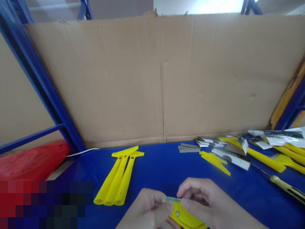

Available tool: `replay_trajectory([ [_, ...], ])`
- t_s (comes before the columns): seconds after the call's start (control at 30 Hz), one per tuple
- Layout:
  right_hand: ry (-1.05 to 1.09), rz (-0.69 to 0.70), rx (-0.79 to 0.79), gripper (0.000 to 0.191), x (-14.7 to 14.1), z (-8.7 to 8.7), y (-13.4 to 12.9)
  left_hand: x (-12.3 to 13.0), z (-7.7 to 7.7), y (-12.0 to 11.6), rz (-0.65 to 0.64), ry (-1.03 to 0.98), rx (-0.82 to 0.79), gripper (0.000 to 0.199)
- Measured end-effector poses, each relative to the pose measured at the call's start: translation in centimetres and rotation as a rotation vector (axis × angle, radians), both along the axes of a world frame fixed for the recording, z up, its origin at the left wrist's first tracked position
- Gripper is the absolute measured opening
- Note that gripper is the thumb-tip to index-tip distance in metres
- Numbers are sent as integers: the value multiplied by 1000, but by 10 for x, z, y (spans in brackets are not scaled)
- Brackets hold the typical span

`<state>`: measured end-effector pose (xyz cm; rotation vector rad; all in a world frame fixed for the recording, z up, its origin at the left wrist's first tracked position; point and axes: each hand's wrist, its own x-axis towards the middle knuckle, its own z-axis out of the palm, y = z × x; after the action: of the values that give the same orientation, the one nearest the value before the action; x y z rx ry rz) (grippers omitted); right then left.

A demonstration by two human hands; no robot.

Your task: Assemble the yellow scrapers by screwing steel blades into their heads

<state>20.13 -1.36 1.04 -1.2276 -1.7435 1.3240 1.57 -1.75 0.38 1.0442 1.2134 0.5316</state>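
Observation:
A yellow plastic piece (pixel 184 216) with a screw in it and a thin metal blade (pixel 172 199) along its top edge is held between both hands near the bottom centre. My left hand (pixel 152 208) pinches its left end, the thumb beside the blade. On the right side, my right hand (pixel 202 203) grips the same piece, its thumb against the yellow face and its index finger curled above. The lower part of the piece runs out of the picture.
Yellow handles (pixel 122 175) lie at the left on the blue table (pixel 157 168). Metal strips (pixel 189 148), yellow flat pieces (pixel 214 160), packets (pixel 232 158) and a screwdriver (pixel 286 187) lie to the right. Behind stands cardboard (pixel 143 79); a red bag (pixel 30 159) is far left.

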Motion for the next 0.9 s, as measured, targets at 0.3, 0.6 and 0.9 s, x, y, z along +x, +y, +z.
replay_trajectory([
  [0.3,-19,-13,-166,41,11,2,-7,-5,8,-1,107,-143,-31,52],
  [0.6,58,-63,23,36,20,-15,-15,-2,11,-2,85,-223,-12,56],
  [0.9,52,-89,-147,46,16,-9,-11,-2,15,-1,67,-188,44,52],
])
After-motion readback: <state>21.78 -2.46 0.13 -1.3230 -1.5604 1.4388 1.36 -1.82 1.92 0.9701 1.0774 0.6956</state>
